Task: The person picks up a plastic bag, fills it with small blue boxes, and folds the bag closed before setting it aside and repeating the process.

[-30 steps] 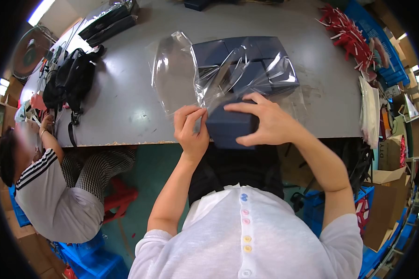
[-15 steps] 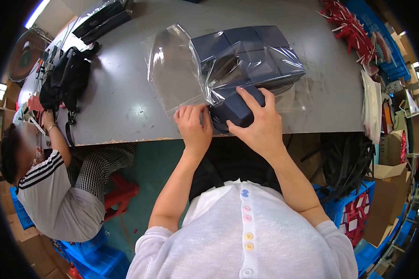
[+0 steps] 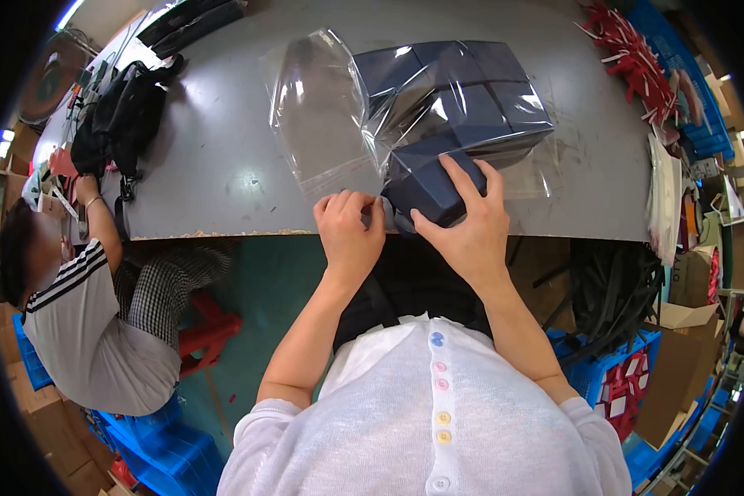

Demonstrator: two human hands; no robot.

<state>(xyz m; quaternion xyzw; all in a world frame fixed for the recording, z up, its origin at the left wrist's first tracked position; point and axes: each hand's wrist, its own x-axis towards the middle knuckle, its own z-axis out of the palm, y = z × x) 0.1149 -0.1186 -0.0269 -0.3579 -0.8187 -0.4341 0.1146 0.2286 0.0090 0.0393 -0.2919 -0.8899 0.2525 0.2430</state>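
Note:
My right hand (image 3: 471, 219) is wrapped over a dark blue box (image 3: 426, 192) at the table's front edge, thumb on the near side and fingers on top. At the box's left corner, my left hand (image 3: 351, 227) is closed with its fingers curled; what it pinches there is hidden. Beyond them, a clear plastic bag (image 3: 318, 124) lies flat on the grey table, its left part without boxes. Several more dark blue boxes (image 3: 504, 103) sit close together under the shiny film, just behind the held box.
On the grey table (image 3: 215, 132) lies a black bag (image 3: 124, 124) at left, near a seated co-worker (image 3: 99, 322). Red pieces with white strips (image 3: 632, 62) and a stack of plastic sleeves (image 3: 663, 198) are at right. A blue crate (image 3: 591, 372) stands below the table.
The held box has tilted slightly and shifted a little right in view, along with both hands. The whole view has moved slightly; the grips look the same.

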